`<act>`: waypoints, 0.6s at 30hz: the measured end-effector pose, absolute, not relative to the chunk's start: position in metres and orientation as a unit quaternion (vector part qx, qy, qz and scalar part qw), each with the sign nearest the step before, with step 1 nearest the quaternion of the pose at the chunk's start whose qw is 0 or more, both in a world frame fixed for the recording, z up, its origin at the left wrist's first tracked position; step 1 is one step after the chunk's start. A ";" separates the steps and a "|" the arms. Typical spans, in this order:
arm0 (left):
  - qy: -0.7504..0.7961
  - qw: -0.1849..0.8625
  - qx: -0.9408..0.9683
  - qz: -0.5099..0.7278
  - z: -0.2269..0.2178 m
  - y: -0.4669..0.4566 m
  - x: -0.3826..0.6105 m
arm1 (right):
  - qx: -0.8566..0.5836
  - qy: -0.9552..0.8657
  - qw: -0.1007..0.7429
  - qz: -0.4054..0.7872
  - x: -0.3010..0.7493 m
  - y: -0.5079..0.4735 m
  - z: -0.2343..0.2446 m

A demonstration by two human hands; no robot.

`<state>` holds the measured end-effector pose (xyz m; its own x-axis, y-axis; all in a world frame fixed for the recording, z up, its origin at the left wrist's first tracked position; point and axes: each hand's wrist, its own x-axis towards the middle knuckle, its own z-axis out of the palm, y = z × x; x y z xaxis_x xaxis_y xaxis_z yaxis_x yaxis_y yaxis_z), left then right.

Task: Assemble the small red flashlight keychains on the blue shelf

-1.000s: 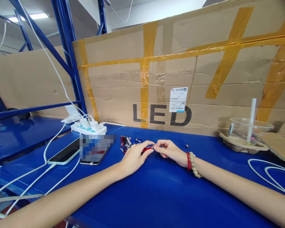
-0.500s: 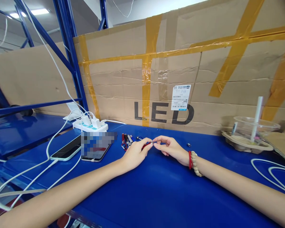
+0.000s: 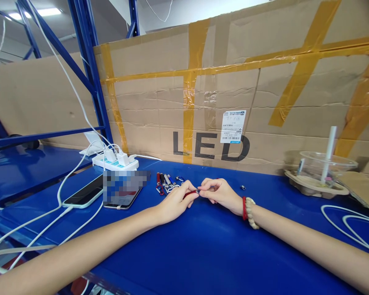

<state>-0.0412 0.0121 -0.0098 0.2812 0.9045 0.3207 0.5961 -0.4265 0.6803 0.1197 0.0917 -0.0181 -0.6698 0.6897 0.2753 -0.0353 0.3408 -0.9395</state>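
Note:
My left hand (image 3: 174,203) rests on the blue bench top (image 3: 209,250) and pinches a small red cylinder (image 3: 190,193) with a silver tip. My right hand (image 3: 220,193), with a red band and a bead bracelet at the wrist, meets it from the right, its thumb and forefinger pinched at the silver tip. Just behind my left hand lies a small cluster of similar little cylinders with clips (image 3: 167,182), red, black and blue. A tiny loose metal piece (image 3: 242,187) lies to the right of my right hand.
Two phones (image 3: 83,196) lie at the left, charging by white cables from a power strip (image 3: 115,163). A taped cardboard wall marked LED (image 3: 209,102) backs the bench. A clear cup with a straw in a paper tray (image 3: 321,174) and white cable loops (image 3: 350,223) sit at the right.
My hands, slightly apart half a second ago with the silver tip showing between them, have closed together again on the red cylinder. The view shifted slightly.

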 end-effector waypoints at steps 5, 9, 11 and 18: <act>0.482 0.197 0.783 0.342 -0.014 0.011 -0.042 | -0.221 -0.762 0.340 0.505 0.120 0.089 -0.018; 0.484 0.178 0.792 0.328 -0.015 0.011 -0.043 | -0.226 -0.768 0.331 0.500 0.119 0.088 -0.017; 0.489 0.159 0.794 0.325 -0.015 0.011 -0.042 | -0.229 -0.768 0.330 0.500 0.119 0.087 -0.018; 0.524 0.065 0.796 0.298 -0.015 0.011 -0.042 | -0.249 -0.779 0.312 0.484 0.119 0.088 -0.020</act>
